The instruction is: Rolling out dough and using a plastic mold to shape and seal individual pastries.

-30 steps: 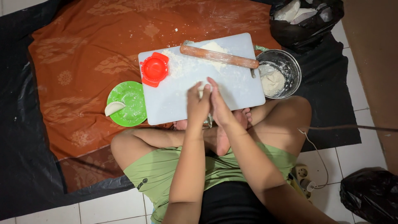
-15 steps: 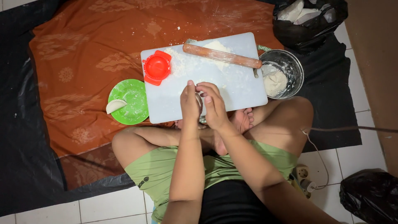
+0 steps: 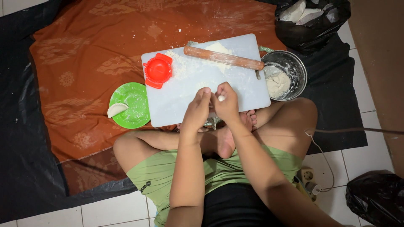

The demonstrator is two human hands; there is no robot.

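Head view: both hands meet above the near edge of the white cutting board (image 3: 202,90). The right hand (image 3: 227,105) pinches a small white dough piece (image 3: 221,98) in its fingertips; the left hand (image 3: 198,111) curls beside it, its grip unclear. Dough this soft and sticky likely dents easily, so light fingertip holds at its edges suit it.

A black plastic bag (image 3: 311,21) (white packets (image 3: 294,10) inside) sits beyond the metal bowl (image 3: 290,67).
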